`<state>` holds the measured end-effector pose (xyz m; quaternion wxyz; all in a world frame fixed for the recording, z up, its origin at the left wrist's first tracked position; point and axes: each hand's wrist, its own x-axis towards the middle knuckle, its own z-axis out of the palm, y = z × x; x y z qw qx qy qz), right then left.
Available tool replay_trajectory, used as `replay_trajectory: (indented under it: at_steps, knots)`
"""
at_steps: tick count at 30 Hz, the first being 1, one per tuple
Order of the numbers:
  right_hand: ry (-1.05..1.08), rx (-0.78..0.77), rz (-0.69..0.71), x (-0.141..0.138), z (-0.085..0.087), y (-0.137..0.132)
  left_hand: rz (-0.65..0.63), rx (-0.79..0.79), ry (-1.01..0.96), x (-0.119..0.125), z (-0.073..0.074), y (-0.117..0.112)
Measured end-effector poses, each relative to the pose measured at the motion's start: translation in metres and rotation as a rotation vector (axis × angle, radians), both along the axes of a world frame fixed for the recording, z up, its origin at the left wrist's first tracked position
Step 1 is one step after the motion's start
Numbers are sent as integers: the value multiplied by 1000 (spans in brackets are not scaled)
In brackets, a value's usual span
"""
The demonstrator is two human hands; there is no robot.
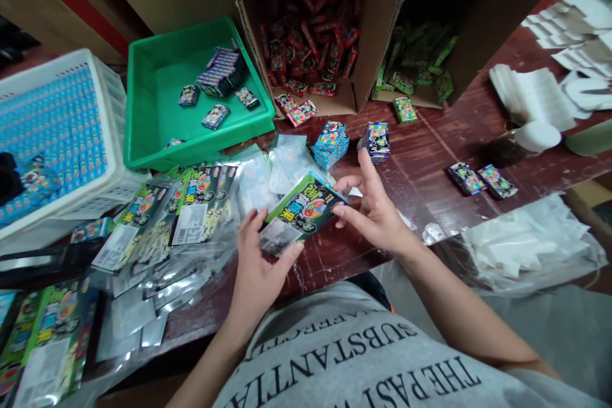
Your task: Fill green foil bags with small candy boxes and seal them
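Note:
A glossy printed packet (306,207), green and black with colourful candy pictures and a pale label, is held tilted over the table front. My left hand (262,261) grips its lower left end, thumb on the near edge and fingers on the far edge. At the right end, my right hand (375,207) has its thumb and some fingertips on the packet's edge, with the index finger stretched out. Just beyond lie a stack of small blue boxes (329,142) and a stack of purple boxes (377,140). Clear plastic bags (251,178) lie behind the packet.
A green tray (157,95) holds purple boxes; a white basket (112,108) holds rows of blue ones. Cardboard cartons hold red boxes (310,44) and green boxes (423,76). Similar printed packets (194,210) lie left. White paper pieces (530,95) and a plastic bag (530,242) are right.

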<state>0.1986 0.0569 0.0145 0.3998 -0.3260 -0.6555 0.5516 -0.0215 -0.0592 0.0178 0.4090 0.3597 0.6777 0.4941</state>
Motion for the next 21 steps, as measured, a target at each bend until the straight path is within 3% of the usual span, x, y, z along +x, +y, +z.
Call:
replay_trajectory:
  at_steps: [2,4,7,9,13,15,21]
  knots:
    - [12,6,-21,5,-2,0,-125,53,235,-9,7,8]
    - [13,47,-34,10,-5,1,-215,41,307,-11,8,14]
    - [-22,80,102,12,-10,-1,-266,38,74,-2,3,21]
    - [-30,79,115,6,-14,-7,-269,109,-88,7,-5,24]
    - [34,50,-187,-11,-29,-28,-201,209,-158,14,-18,26]
    - [21,35,-229,-14,-35,-36,-245,196,-151,8,-23,24]
    - [-56,5,-1,0,-38,-34,-430,137,-45,-7,-27,27]
